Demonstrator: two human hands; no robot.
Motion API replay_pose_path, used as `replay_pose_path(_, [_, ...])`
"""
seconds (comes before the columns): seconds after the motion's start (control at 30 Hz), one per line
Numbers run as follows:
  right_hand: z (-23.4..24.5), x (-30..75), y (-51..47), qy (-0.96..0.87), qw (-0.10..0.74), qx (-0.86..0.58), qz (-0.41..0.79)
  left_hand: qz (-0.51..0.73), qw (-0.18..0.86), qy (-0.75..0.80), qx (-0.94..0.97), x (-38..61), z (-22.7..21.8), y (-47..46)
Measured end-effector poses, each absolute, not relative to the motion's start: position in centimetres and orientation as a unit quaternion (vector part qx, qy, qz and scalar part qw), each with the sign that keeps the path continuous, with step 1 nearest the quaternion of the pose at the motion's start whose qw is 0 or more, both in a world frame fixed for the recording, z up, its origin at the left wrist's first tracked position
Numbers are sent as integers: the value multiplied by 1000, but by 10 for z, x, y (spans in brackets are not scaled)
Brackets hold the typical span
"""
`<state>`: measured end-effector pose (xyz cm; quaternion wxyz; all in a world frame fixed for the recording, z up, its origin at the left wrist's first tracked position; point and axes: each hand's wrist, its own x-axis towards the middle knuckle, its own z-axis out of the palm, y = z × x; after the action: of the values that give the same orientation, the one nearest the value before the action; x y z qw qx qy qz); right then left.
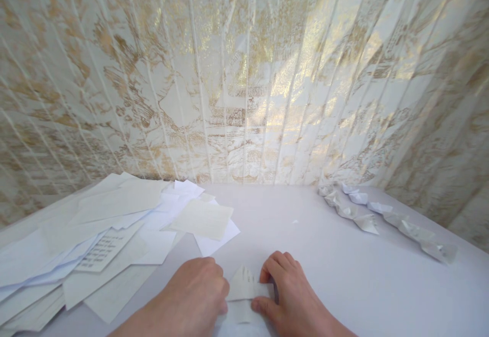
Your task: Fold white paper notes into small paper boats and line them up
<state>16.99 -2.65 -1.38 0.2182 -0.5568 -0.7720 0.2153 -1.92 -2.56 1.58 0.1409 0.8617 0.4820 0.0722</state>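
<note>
A small sheet of paper (241,288), folded to a point at its far end, lies on the white table in front of me. Dark printed marks show near its tip. My right hand (284,288) grips its right side, thumb below and fingers curled over the edge. At the left side, my left hand (202,291) is closed with its knuckles up, and its fingertips are mostly hidden behind the hand. The near end of the paper runs down to the bottom of the view between my wrists.
A spread-out heap of loose paper sheets (114,225) covers the left of the table (267,214). Two rows of folded paper pieces (355,214) lie at the back right. A tiny white scrap (295,221) sits mid-table. Patterned wallpaper (244,97) rises behind the table.
</note>
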Motion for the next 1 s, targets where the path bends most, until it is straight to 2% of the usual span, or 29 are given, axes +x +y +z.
replay_pose_path(0.1, [-16,169,-26,-772,219,-553,224,-16,96,493,864,-8,20,-23])
replay_pose_path(0.2, [-16,167,-26,-776,219,-542,238,26,120,508,853,-4,18,-21])
replay_pose_path(0.37, [-15,165,-26,-780,234,-509,279,160,254,519,800,-5,7,-16])
replay_pose_path(0.47, [-15,166,-26,-783,253,-484,298,168,327,540,757,-5,3,-13])
replay_pose_path(0.6, [-16,167,-25,-764,304,-446,352,171,371,569,713,-3,3,-13])
replay_pose_path(0.8, [-18,169,-23,-732,376,-416,387,192,467,521,689,-4,4,-9])
replay_pose_path(0.9, [-15,169,-23,-721,394,-426,380,216,474,500,692,-4,4,-9])
replay_pose_path(1.0, [-13,169,-22,-708,410,-434,377,219,434,517,705,-3,6,-11])
